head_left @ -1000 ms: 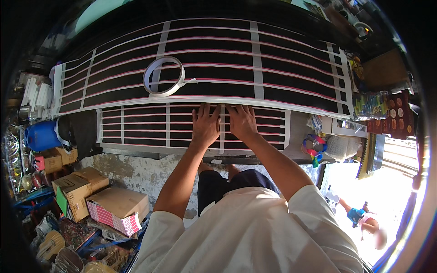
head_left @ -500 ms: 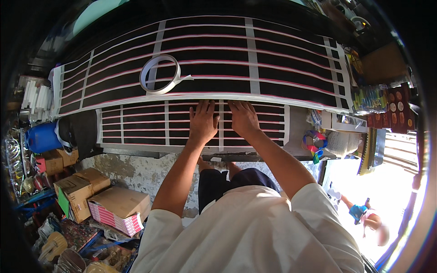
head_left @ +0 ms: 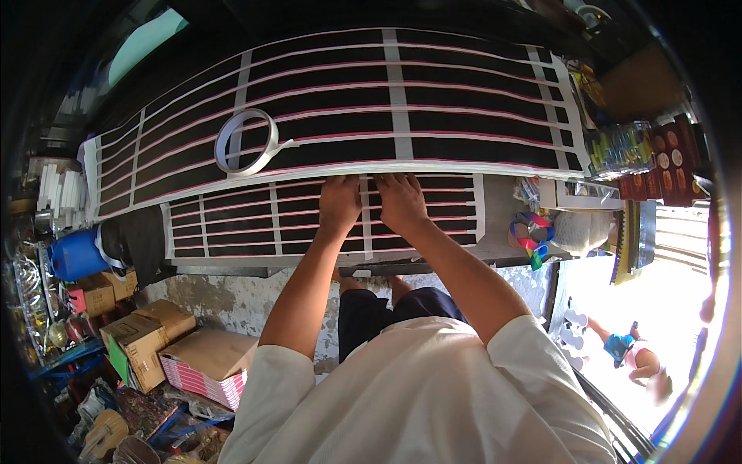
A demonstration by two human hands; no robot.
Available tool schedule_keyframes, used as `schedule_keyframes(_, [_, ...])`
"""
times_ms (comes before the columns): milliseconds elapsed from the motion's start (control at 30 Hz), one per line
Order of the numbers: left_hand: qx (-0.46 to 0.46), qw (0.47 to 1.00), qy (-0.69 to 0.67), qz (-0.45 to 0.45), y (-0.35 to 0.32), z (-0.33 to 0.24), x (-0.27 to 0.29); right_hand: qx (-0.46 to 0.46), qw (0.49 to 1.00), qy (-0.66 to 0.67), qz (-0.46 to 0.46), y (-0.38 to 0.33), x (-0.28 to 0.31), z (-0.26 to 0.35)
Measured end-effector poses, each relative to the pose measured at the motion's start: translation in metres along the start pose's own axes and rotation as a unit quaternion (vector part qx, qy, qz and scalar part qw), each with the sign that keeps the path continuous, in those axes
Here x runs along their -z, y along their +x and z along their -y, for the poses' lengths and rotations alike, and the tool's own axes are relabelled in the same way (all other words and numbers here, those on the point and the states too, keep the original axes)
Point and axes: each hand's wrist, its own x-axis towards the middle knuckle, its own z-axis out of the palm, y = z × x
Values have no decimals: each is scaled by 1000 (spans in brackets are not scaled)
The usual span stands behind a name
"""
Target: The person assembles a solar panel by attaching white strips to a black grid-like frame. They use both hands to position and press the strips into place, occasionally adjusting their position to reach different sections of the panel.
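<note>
A tall stack of black sheets (head_left: 325,97) with white and pink stripes spans the far side of the table. In front of it lies a lower striped black sheet (head_left: 239,216) with grey-white crosswise bands. My left hand (head_left: 340,205) rests on that lower sheet, its fingers reaching the near edge of the stack. Beside it, my right hand (head_left: 403,205) is in a like pose, across a pale band. Both hands look open, palms down, and hold nothing visible; their fingertips are partly hidden at the stack's edge. A white roll of tape (head_left: 270,143) with a loose end lies on the stack.
Cardboard boxes (head_left: 207,354) and wrapped goods crowd the lower left. A blue container (head_left: 73,254) stands at the table's left end. Coloured ribbon rolls (head_left: 530,232) and a clear pack of pens (head_left: 622,151) lie on the right. Outside at lower right is another person (head_left: 638,352).
Both hands have shifted slightly; their fingers now look shorter, with the tips less visible at the stack's edge. The whole view has turned a little, so the tape roll appears further left.
</note>
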Motion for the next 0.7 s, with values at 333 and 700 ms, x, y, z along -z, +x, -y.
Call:
schedule_keyframes(333, [-33,998,6,-44,6,7,-10,-28,999,20,29,1,2,3])
schedule_keyframes(700, [13,995,15,-97,-4,-6,1,-12,1000,24,13,2,4,0])
